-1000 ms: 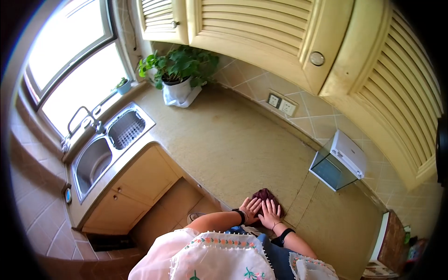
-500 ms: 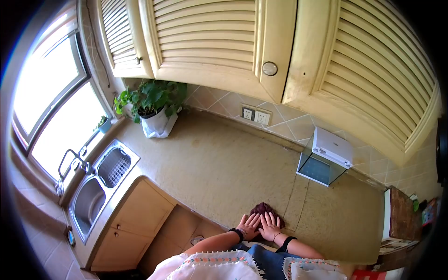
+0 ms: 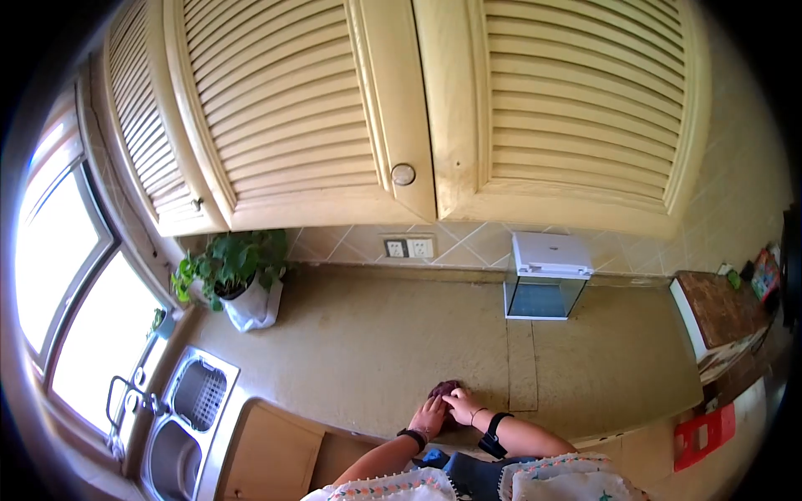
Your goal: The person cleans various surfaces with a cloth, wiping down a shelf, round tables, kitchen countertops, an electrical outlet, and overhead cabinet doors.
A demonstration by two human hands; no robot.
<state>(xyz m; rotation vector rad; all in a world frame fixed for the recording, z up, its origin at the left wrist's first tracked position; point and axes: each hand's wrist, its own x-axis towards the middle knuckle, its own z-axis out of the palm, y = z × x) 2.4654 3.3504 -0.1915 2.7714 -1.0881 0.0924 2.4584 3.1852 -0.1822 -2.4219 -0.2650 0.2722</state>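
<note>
A dark maroon cloth [image 3: 444, 387] lies bunched near the front edge of the counter [image 3: 359, 342]. My left hand [image 3: 428, 418] is on its near left side, fingers together and bent into the fabric. From the right, my right hand [image 3: 462, 407] grips the same cloth with curled fingers, close against the left hand. Both hands partly cover the cloth, so its full shape is hidden. Dark bands are on both wrists.
A small glass tank with a white lid [image 3: 551, 255] stands against the back wall. At the back left is a potted plant [image 3: 242, 267], with a double sink [image 3: 200, 388] nearer. Louvred cupboards [image 3: 292, 100] hang above; a red stool [image 3: 704, 436] is at lower right.
My hands were flat and spread on the cloth; now their fingers are drawn in around it, and the cloth looks more bunched. The camera view has turned and shifted.
</note>
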